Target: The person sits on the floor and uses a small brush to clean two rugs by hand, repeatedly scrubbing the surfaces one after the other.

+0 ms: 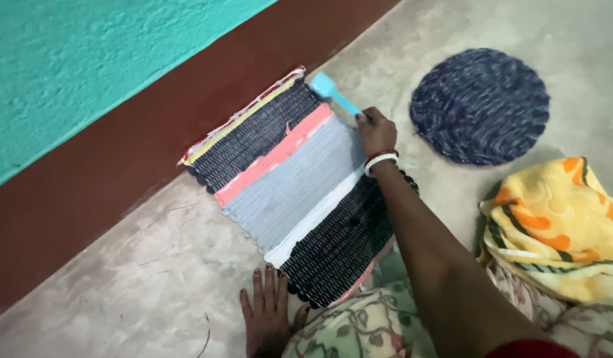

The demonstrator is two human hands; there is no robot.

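Striped woven rag mat [294, 189] in black, grey, pink and white lies flat on the concrete floor [140, 278], its far edge near the maroon wall band [121, 166]. Right hand [376, 132], at the mat's far corner, has its fingers clamped on a light-blue plastic brush [333, 91]. Left hand [270, 318] presses the floor beside the mat's near corner, fingers spread. Hard strokes might bunch the unpinned mat.

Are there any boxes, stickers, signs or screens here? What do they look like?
None: no packages, labels, signs or screens show.
Only a striped woven mat on the floor, a round dark mat, a yellow patterned cloth, and a light blue brush in the right hand; the left hand rests flat on the floor.
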